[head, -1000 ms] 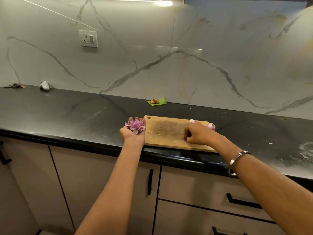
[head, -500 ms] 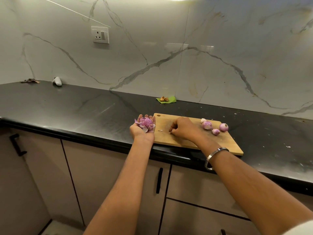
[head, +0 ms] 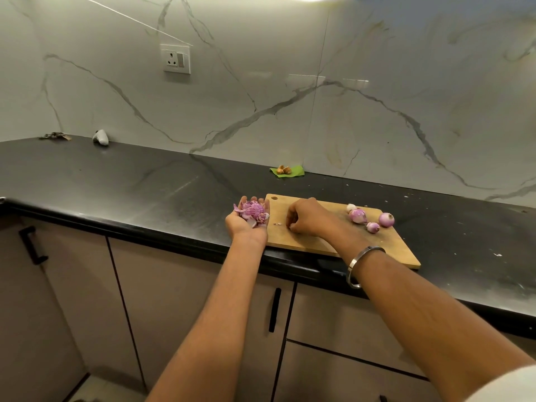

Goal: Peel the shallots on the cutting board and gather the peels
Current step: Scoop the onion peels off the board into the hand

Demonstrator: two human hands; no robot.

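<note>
While the left hand (head: pixel 249 224) lies palm up just off the left edge of the wooden cutting board (head: pixel 319 242), its fingers loosely cupped under a heap of purple shallot peels (head: pixel 253 212), the right hand (head: pixel 304 217) sits knuckles up on the left part of the board with its fingers curled down onto the wood. Whether those fingertips pinch a scrap I cannot tell; they are tucked under the hand. Two tiny peel scraps (head: pixel 278 224) lie on the board between the hands.

Four peeled shallots (head: pixel 371 217) rest in a loose cluster on the right part of the board, well apart from the working hand. So the peeling looks done and this is the gathering step.

To do it well, I would sweep the crumbs leftward with the side of the curled fingers toward the board's left edge, bringing the cupped palm under that edge so they drop in. The palm should stay level, since the heap is light and piled high. Dry skins cling to wood, so a light pinch may serve better for the last bits.

No brand, label or writing can be read anywhere, not even on the wall socket (head: pixel 176 58) high above the board's left end.
</note>
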